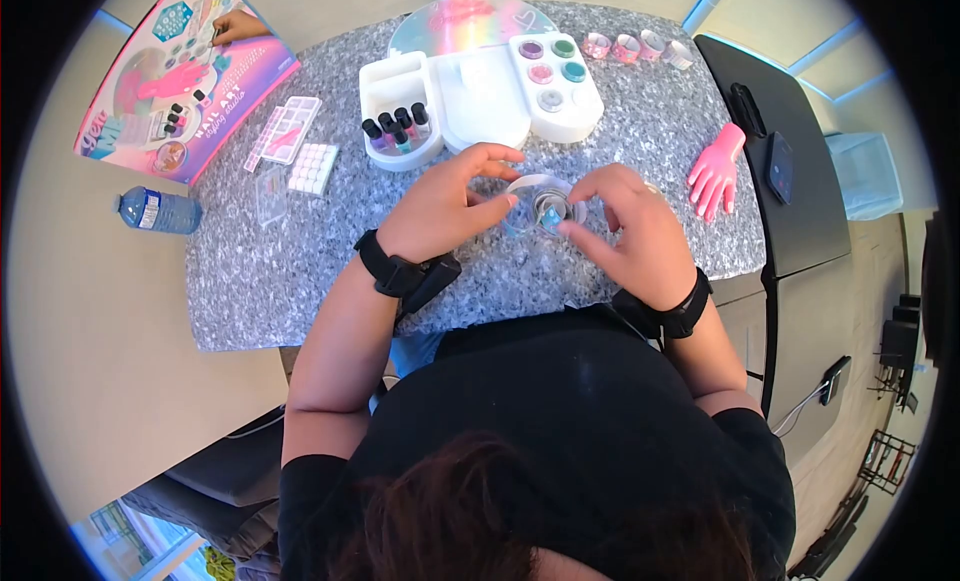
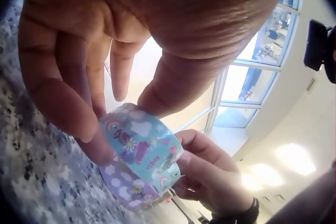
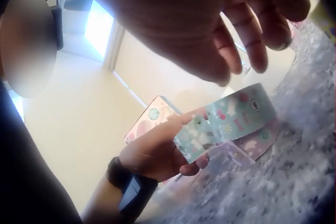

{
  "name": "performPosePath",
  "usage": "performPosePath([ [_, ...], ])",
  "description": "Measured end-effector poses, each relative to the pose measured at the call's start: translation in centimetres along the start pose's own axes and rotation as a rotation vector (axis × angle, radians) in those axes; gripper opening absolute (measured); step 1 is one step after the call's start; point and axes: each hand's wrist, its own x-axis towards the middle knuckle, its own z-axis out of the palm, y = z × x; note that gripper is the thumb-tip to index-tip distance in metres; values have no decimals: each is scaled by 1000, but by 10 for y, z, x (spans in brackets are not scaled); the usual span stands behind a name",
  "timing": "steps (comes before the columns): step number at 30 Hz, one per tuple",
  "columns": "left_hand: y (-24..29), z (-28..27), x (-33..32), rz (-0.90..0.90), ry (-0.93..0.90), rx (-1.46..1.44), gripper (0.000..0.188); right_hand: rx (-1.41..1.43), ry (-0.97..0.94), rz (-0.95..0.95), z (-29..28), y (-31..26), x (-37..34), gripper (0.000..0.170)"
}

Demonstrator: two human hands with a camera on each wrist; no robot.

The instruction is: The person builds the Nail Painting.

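A curled teal and lilac patterned strip [image 1: 545, 183] stands on its edge over the counter, in loops. In the left wrist view its teal face [image 2: 144, 142] shows rainbows and clouds. My left hand [image 1: 445, 203] holds the strip, thumb on one side and fingers on the other. Around the strip's right side curves my right hand [image 1: 632, 226]; in the right wrist view a gap shows between that hand [image 3: 236, 29] and the band [image 3: 239, 116], its fingers spread and loosely bent. Whether its thumb touches the strip is hard to tell.
Beyond my hands stands a white station [image 1: 485, 111] with nail polish bottles [image 1: 400, 128] and colour pots. A pink model hand [image 1: 715, 171] lies right, below small patterned rolls [image 1: 625, 49]. Left are trays [image 1: 290, 131], a box [image 1: 185, 81] and a water bottle [image 1: 160, 211].
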Motion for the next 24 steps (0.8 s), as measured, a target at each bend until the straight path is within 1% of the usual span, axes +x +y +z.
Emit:
performPosePath([
  [1, 0, 0, 0, 4, -4, 6, 53, 0, -19, -123, -1, -1, 0, 22],
  [2, 0, 1, 0, 4, -4, 6, 53, 0, -20, -123, 1, 2, -1, 22],
  [4, 1, 2, -1, 2, -6, -4, 52, 28, -103, -189, 4, 8, -2, 20],
  [8, -1, -1, 2, -2, -50, -40, 50, 61, -132, -168, 3, 5, -4, 15],
  [10, -7, 0, 4, 15, -53, -66, 48, 96, -129, -242, 0, 4, -4, 11],
  [11, -9, -1, 4, 15, -54, -67, 48, 96, -129, -241, 0, 5, -5, 11],
  [13, -12, -2, 5, 28, -91, -67, 47, 13, -153, -253, 0, 6, -6, 10],
  [15, -17, 2, 2, 27, -93, -66, 47, -7, -158, -262, 5, 11, -10, 10],
  [17, -6, -3, 7, 46, -87, -54, 47, -41, -148, -285, 6, 17, 0, 10],
  [19, 3, -2, -2, 1, -147, 0, 49, -47, -184, -183, 13, 17, -4, 13],
  [20, 5, 0, -6, -11, -152, -7, 49, -24, -137, -190, 17, 22, -5, 16],
  [21, 8, 0, -8, -2, -169, 9, 54, -15, -147, -181, 19, 21, -6, 16],
  [23, 10, -2, -7, 30, -198, 51, 67, -67, -142, -42, 17, 16, -2, 20],
  [24, 4, -2, -5, 29, -217, 40, 75, -33, -123, -61, 19, 17, -1, 22],
])
